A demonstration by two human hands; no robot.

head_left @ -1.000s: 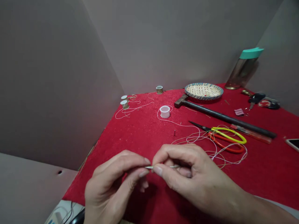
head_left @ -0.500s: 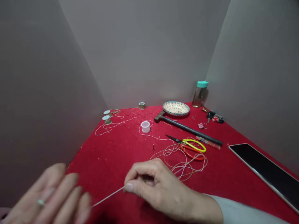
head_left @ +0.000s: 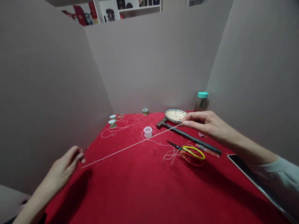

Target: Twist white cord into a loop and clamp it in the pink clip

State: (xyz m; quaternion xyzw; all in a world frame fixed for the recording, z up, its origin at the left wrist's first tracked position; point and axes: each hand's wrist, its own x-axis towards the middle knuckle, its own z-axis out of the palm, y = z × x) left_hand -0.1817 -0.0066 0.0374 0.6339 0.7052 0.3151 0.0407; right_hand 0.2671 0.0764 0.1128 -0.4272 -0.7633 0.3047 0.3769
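Note:
My right hand point(head_left: 205, 123) is raised at the right, thumb and fingertips pinched on a thin pale cord point(head_left: 130, 146). The cord runs nearly straight down to the left across the red table. Its lower end shows just below the fingertips of my left hand point(head_left: 67, 165), with a small gap between. My left hand is loosely curled at the left edge of the table, and I see nothing in its fingers. Beneath the cord stands a small white spool point(head_left: 148, 132) with thread around it. A small nail point(head_left: 154, 151) sticks up from the red cloth point(head_left: 130, 189).
Scissors point(head_left: 192, 152) with yellow and orange handles lie among loose thread. Behind them rest a hammer point(head_left: 187, 134) and a woven basket point(head_left: 175, 115). A phone point(head_left: 254, 183), a teal-lidded bottle point(head_left: 202, 100) and several thread spools point(head_left: 112, 123) stand around. Grey panels point(head_left: 149, 62) enclose the table.
My right hand has moved up and right with the cord, drawing out a long length. My left hand has moved away from it, and the cord's end now shows. The view has tilted up.

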